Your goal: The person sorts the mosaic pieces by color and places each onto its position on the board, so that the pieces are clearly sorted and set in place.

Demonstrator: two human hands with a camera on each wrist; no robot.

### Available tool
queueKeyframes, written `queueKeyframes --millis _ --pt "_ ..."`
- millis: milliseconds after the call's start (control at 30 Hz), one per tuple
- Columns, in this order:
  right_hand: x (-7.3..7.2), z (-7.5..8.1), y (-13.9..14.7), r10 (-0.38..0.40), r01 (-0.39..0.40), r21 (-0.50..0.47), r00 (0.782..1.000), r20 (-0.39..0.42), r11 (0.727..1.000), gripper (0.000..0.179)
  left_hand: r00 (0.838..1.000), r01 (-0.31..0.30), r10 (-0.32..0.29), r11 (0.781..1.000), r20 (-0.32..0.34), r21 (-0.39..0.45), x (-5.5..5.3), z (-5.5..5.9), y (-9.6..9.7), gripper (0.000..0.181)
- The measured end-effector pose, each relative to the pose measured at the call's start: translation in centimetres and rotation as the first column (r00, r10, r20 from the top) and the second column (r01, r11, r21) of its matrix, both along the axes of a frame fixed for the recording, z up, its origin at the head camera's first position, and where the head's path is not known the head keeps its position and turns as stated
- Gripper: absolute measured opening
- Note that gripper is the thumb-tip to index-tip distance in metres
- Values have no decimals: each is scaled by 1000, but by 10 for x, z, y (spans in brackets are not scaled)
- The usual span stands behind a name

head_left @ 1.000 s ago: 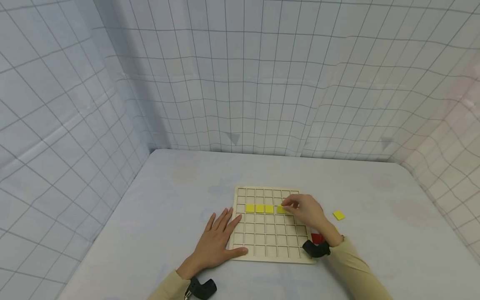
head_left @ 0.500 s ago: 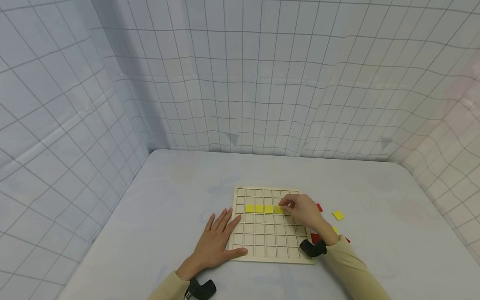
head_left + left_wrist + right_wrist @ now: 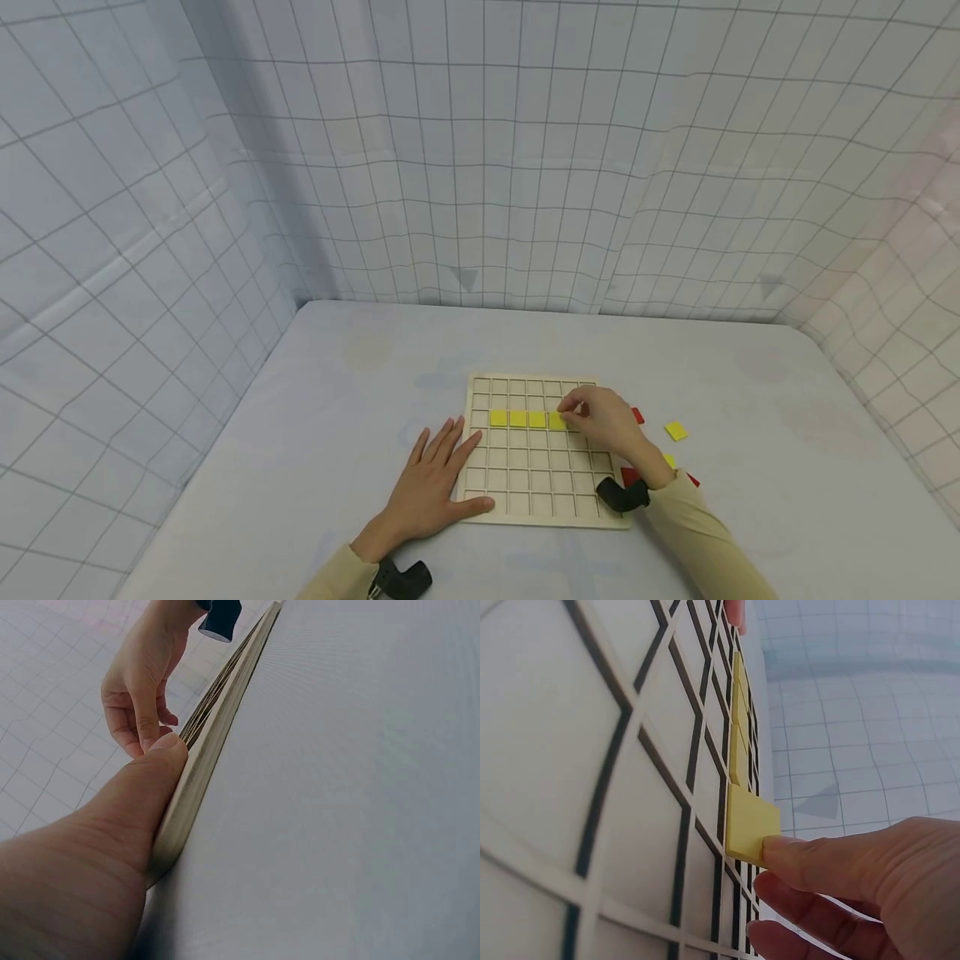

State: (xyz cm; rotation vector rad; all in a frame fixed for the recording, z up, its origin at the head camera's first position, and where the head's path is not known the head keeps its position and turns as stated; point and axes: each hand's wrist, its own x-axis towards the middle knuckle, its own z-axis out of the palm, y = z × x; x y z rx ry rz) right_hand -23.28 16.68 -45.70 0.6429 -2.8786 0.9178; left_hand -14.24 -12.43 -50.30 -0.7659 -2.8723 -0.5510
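A pale wooden grid board (image 3: 517, 482) lies on the table, with a row of yellow square tiles (image 3: 517, 418) in one of its upper rows. My right hand (image 3: 603, 421) pinches the yellow tile (image 3: 751, 823) at the row's right end between thumb and fingers. In the right wrist view that tile stands tilted, one edge at the grid and close to its neighbour. My left hand (image 3: 426, 490) lies with fingers spread on the board's left edge. The left wrist view shows its thumb (image 3: 154, 769) along the board's near edge.
Right of the board lie a loose yellow tile (image 3: 676, 431) and several red tiles (image 3: 630, 477), partly hidden by the right forearm. Another red tile (image 3: 637, 415) lies beside the right hand. A gridded white curtain (image 3: 480, 167) surrounds the table.
My right hand has moved slightly left with the yellow tile, which now sits close against the row where a gap showed before. The left hand has stayed in place.
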Motion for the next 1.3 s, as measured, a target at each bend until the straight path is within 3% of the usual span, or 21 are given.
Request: queueKeyframes --millis 800,1300 --pt "0 0 -4 -27 27 9 999 18 1000 10 1000 7 -7 1000 -21 18 0 0 0 89" --pt "10 -2 11 -11 11 19 1000 -12 1000 8 1000 1 -1 1000 -21 8 -1 -3 0 90"
